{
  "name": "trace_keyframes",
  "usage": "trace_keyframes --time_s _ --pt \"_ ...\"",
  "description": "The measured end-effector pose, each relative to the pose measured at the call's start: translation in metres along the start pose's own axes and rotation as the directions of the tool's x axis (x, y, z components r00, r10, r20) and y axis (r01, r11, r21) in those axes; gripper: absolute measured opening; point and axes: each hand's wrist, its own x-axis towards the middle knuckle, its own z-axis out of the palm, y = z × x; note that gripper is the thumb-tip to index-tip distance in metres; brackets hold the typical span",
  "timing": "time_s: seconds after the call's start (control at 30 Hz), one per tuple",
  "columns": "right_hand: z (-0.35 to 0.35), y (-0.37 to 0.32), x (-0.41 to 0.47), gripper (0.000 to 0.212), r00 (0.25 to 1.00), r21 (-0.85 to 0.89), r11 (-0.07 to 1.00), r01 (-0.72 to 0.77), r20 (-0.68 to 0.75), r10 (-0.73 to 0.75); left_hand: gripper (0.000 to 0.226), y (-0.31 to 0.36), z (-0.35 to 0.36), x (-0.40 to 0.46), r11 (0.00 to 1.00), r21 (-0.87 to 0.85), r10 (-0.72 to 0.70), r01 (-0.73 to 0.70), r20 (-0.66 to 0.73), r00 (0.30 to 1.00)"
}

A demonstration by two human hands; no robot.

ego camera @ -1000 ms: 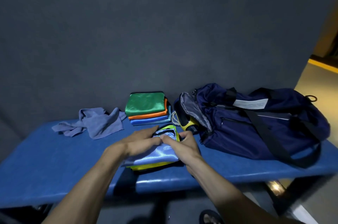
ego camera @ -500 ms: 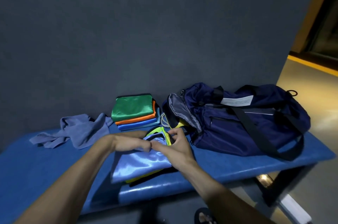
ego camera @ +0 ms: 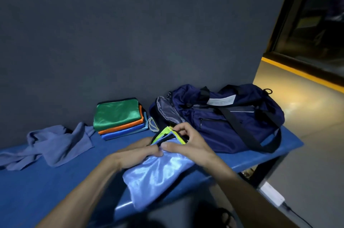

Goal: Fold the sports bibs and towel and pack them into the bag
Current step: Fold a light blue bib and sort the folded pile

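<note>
the light blue bib (ego camera: 158, 173) lies on the blue tabletop (ego camera: 55, 181), right under both hands, with its near end hanging a little over the front edge. its far end has a yellow-green trim (ego camera: 168, 132). the left hand (ego camera: 137, 155) lies on the bib with its fingers mostly straight, pressing the cloth down. the right hand (ego camera: 188, 144) has its fingers curled and pinches the trim end of the bib.

the bib looks shiny, thin and very light. it is soft and floppy, so it will not keep a shape by itself. shiny cloth like this is likely slippery, so a fold could slide open if one hand lets go. the trim edge looks thicker, so it is probably the best place to pinch, while the other hand holds the middle flat.

just past the left hand sits a stack of folded bibs (ego camera: 119, 118), green on top. far out past the left hand lies the crumpled towel (ego camera: 54, 144), not folded yet. it looks thicker and less slippery. beside and beyond the right hand is the dark blue bag (ego camera: 232, 121), with its open end near the hands.
</note>
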Motion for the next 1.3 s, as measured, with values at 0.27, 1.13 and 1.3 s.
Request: trace_keyframes --time_s 0.27,1.13,1.3 --pt "-0.016 -0.033 -0.031 0.059 0.945 0.124 0.992 0.038 -0.328 0.005 0.028 0.108 0.028 -0.066 0.917 -0.346 0.099 -0.200 -0.287 0.953" --pt "-0.072 -0.030 -0.022 0.055 0.983 0.511 0.850 -0.126 -0.053 0.178 0.075 0.147 0.083 -0.009 0.694 -0.706 0.042 -0.140 -0.154 0.987" --pt "-0.082 -0.037 -0.008 0.042 0.995 0.600 0.798 -0.061 -0.025 0.095 0.030 0.162 0.080 0.018 0.757 -0.581 0.106 -0.297 -0.339 0.935"
